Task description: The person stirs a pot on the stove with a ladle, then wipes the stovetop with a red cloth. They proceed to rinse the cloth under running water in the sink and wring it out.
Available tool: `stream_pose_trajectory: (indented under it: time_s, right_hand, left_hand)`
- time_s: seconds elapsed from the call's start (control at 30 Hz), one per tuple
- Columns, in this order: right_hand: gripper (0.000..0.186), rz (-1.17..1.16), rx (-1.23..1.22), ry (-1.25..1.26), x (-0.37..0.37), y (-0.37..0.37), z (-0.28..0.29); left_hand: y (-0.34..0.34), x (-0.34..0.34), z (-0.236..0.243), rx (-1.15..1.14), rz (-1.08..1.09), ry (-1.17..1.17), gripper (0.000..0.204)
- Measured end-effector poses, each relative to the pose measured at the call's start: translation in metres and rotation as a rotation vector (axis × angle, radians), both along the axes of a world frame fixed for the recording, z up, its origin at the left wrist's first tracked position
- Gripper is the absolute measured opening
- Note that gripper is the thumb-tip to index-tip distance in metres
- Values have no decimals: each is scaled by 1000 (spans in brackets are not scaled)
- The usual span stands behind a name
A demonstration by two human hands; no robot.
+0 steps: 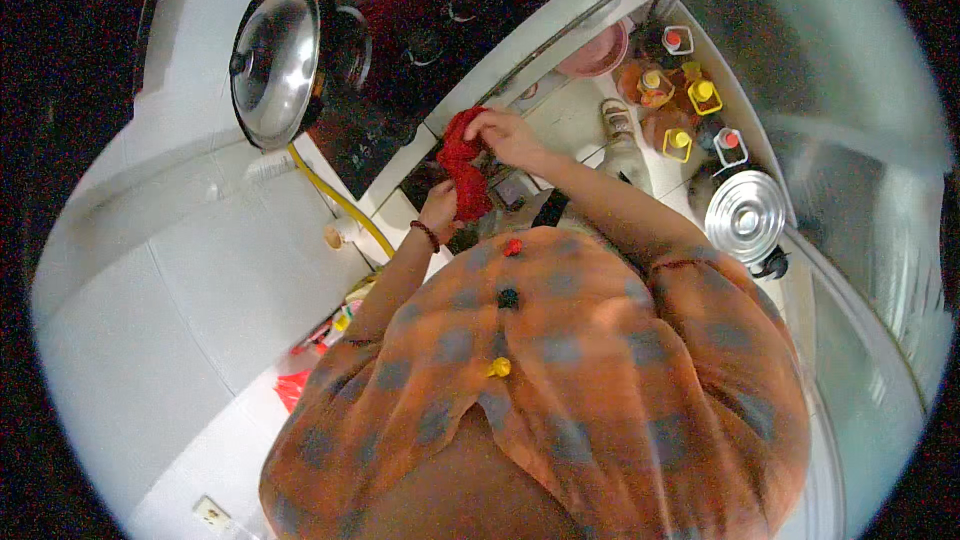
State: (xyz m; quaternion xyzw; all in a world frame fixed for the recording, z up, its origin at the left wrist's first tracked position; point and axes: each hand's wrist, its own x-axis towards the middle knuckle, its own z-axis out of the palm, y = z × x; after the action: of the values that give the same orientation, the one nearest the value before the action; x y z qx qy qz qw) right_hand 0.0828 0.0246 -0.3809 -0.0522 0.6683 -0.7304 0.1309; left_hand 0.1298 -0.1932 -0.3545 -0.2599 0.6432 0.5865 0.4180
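Red cloth (468,175) is bunched between the left hand (440,210) and the right hand (508,139), each grasping one end; black cooktop (392,105) lies beyond this grip. Handling it seems the present step; next move probably calls for steady hold.

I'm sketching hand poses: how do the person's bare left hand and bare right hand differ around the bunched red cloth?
The bare left hand has a dark reddish beaded bracelet at its wrist; the bare right hand shows none. The left hand is at the lower part of the bunched red cloth, nearer the orange-and-grey checked shirt; the right hand is at its upper end. Both hold the same cloth.
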Motion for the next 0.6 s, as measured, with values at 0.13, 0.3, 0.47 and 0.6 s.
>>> stream_pose_trajectory:
  time_s: [0.13,0.3,0.47,0.6]
  right_hand:
    - [11,-111,-735,-618,15,53,18]
    - [34,-219,-707,-677,28,106,18]
    - [82,123,571,107,44,160,-10]
    - [70,239,794,346,34,160,14]
  left_hand:
    - [45,1,27,-1,-181,122,29]
    - [102,-25,69,-177,-574,358,28]
    - [125,-34,62,96,-502,303,27]
    - [155,-45,94,3,-901,569,24]
